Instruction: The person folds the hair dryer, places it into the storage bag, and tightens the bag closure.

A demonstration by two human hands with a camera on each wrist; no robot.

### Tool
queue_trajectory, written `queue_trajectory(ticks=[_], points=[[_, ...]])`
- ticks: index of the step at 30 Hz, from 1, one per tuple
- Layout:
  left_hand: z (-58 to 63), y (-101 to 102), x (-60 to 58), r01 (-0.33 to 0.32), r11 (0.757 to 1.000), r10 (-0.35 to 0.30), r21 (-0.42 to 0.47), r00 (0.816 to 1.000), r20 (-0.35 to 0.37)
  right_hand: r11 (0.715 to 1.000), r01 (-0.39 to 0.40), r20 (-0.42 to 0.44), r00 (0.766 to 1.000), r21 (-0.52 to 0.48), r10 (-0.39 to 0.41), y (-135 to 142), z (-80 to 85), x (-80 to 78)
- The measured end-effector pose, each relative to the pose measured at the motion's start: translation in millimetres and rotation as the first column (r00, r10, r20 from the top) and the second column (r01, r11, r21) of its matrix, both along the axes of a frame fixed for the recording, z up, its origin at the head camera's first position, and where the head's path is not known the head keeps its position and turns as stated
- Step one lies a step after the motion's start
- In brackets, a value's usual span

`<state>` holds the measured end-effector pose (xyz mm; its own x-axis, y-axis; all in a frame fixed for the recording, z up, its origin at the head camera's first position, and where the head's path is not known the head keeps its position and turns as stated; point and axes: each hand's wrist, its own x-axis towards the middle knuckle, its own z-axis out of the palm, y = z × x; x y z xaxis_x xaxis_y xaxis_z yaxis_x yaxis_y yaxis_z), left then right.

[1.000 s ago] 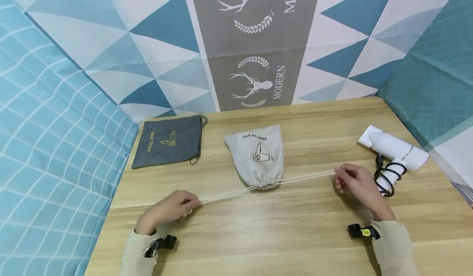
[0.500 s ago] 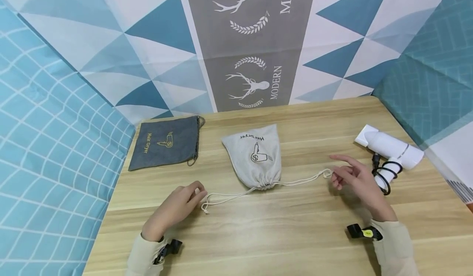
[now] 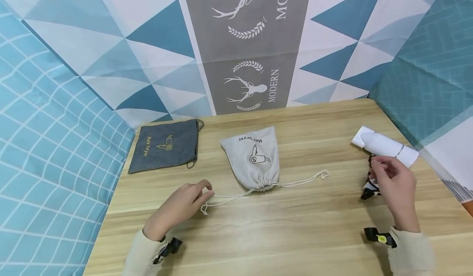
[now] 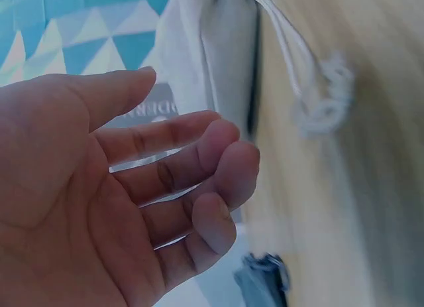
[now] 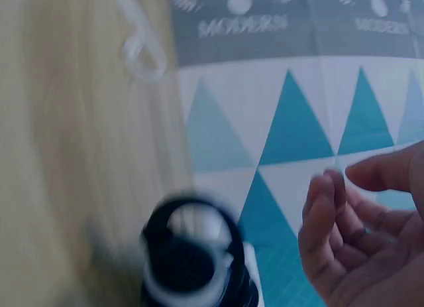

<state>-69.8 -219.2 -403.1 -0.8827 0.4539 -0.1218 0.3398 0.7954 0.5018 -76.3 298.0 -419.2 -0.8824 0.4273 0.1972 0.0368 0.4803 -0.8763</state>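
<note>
A light grey drawstring bag (image 3: 255, 159) marked "Hair Dryer" lies mid-table, its mouth gathered towards me. White drawstrings (image 3: 301, 182) trail from both sides of the mouth. My left hand (image 3: 182, 204) hovers by the left string ends; the left wrist view shows its fingers loosely bent around nothing. At the right, my right hand (image 3: 397, 187) overlaps the handle of a white hair dryer (image 3: 384, 145), whose black cord (image 5: 246, 290) is wound round that handle. Thumb and fingertips of the right hand stand slightly apart in the right wrist view, with nothing between them.
A dark grey drawstring bag (image 3: 166, 146) with a yellow hair dryer print lies flat at the back left. Patterned wall sheets (image 3: 255, 42) rise behind the wooden table (image 3: 258, 235), and a blue tiled sheet (image 3: 55, 144) stands along its left side.
Both hands have let go of the drawstrings, which now lie slack. The right hand has moved right, over the hair dryer's handle. The left hand has relaxed and shifted slightly right.
</note>
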Motion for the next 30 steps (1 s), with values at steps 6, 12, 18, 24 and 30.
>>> queue_trajectory(ticks=[6, 12, 18, 24, 30], points=[[18.7, 20, -7.4, 0.118, 0.993, -0.119, -0.031, 0.992, -0.047, 0.966, 0.151, 0.046, 0.985, 0.209, -0.164, 8, -12.0, 3.1], [43.0, 47, -17.2, 0.208, 0.978, -0.210, -0.036, 0.974, -0.083, 0.922, 0.117, 0.161, 0.969, 0.368, -0.187, 36, -17.8, -1.9], [58.0, 83, -35.6, 0.367, 0.930, -0.363, -0.005, 0.916, -0.168, 0.901, -0.043, 0.365, 0.922, 0.432, -0.131, 59, -17.5, -6.4], [64.5, 121, -57.6, 0.510, 0.859, -0.493, 0.044, 0.846, -0.202, 0.911, -0.061, 0.416, 0.900, 0.409, -0.127, 61, -21.6, -13.0], [67.0, 158, -75.7, 0.579, 0.811, -0.558, 0.079, 0.808, -0.187, 0.946, -0.061, 0.461, 0.882, 0.319, -0.099, 64, -32.5, -10.3]])
